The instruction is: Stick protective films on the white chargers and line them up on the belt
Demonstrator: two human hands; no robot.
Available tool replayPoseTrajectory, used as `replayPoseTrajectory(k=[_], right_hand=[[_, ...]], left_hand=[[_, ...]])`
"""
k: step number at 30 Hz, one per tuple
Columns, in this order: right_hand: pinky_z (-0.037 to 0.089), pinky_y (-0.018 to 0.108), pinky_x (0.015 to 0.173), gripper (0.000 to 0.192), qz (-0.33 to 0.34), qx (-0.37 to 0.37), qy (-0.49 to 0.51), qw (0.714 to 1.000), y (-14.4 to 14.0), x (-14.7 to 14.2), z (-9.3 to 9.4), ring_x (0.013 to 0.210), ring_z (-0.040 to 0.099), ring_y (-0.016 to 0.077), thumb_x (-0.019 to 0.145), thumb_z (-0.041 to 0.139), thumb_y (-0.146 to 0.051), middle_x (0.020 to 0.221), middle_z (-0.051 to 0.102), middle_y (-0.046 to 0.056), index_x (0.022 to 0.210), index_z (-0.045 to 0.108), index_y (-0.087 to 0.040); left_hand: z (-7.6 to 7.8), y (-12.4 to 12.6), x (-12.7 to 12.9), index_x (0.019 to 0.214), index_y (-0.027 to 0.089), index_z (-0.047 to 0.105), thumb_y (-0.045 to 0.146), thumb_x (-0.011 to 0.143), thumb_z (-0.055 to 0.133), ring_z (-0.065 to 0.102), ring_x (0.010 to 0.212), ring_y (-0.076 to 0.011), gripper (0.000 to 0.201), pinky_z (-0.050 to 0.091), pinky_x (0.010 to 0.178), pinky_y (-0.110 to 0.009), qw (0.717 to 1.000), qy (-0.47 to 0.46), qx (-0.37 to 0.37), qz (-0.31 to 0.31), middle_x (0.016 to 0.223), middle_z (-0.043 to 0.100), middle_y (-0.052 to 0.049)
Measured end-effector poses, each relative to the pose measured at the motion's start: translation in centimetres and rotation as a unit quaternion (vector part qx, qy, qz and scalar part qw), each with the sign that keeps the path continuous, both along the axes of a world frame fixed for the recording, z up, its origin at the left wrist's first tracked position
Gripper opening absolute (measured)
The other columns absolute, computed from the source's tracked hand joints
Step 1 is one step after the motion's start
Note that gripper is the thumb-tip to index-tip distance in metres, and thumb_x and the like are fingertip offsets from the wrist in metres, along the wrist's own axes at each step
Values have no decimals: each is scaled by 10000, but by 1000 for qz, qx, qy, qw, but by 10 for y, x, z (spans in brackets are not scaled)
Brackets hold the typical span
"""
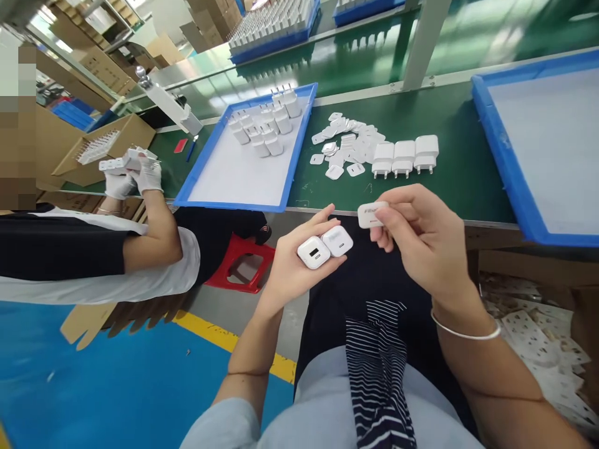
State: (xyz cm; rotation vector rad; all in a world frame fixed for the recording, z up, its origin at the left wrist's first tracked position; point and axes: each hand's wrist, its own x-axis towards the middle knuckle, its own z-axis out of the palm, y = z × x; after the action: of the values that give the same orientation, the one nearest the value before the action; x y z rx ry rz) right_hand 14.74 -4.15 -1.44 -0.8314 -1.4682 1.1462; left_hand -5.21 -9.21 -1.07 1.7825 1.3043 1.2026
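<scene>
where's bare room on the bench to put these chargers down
Free: the near half of the left blue tray, below its cluster of chargers; the bare green mat between the three chargers and the right tray. Crowded: the sticker pile.

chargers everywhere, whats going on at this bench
A person's left hand holds two white chargers; the right hand pinches a small white sticker. On the green bench lie three chargers beside loose stickers. A gloved co-worker handles chargers near a blue tray.
</scene>
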Motion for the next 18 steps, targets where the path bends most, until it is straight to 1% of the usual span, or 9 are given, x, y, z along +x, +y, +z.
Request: replayPoseTrajectory(k=[2, 4, 7, 9, 12, 14, 18], right_hand=[[475, 249, 533, 104, 38, -7, -36, 999, -9, 3, 9, 542, 562, 112, 1009, 626, -253, 643, 639, -34, 1070, 710, -257], [483, 246, 534, 143, 77, -29, -56, 995, -16, 3, 15, 558, 588, 117, 986, 650, -224, 660, 664, -31, 1105, 723, -254], [497, 237, 514, 121, 111, -67, -65, 989, -20, 0, 19, 539, 599, 107, 942, 700, -211, 700, 706, -24, 1049, 750, -239], [485, 232, 483, 117, 121, -79, -68, 987, -20, -2, 19, 494, 568, 96, 915, 728, -202, 667, 695, -31, 1016, 771, -243], [442, 230, 446, 140, 113, -75, -61, 989, -18, -2, 20, 467, 530, 92, 861, 784, -192, 594, 649, -46, 974, 809, -271], [418, 225, 435, 151, 108, -80, -54, 989, -18, -3, 20, 468, 521, 89, 828, 815, -176, 569, 629, -49, 935, 828, -282], [402, 212, 422, 128, 119, -123, -40, 984, -17, -4, 22, 452, 498, 77, 800, 842, -173, 526, 602, -55, 870, 841, -280]], left_hand=[[-3, 0, 6, 1243, 214, 724, 184, 771, 847, 664, 1298, -310, 489, 557, 1089, -441, 1000, 11, 19, 5, 1384, 690, -139], [-4, 0, 11, 1240, 225, 719, 193, 788, 833, 724, 1193, -282, 467, 595, 1028, -413, 999, 19, 25, 9, 1321, 731, -109], [-4, 1, 16, 1201, 219, 726, 197, 790, 828, 759, 1079, -254, 424, 625, 941, -368, 999, 26, 31, 2, 1243, 766, -88], [-4, 1, 18, 1174, 219, 733, 200, 793, 825, 765, 1022, -240, 392, 631, 889, -346, 999, 36, 28, -11, 1201, 777, -76], [-2, -1, 21, 1155, 226, 738, 186, 806, 805, 766, 959, -222, 358, 631, 832, -326, 999, 47, 13, -18, 1135, 789, -56], [-1, -2, 23, 1153, 221, 736, 173, 815, 791, 763, 955, -217, 347, 629, 822, -319, 999, 46, 5, -20, 1115, 789, -53], [0, -3, 25, 1143, 207, 730, 150, 823, 782, 759, 992, -208, 329, 623, 856, -304, 999, 34, 3, -28, 1131, 784, -53]])
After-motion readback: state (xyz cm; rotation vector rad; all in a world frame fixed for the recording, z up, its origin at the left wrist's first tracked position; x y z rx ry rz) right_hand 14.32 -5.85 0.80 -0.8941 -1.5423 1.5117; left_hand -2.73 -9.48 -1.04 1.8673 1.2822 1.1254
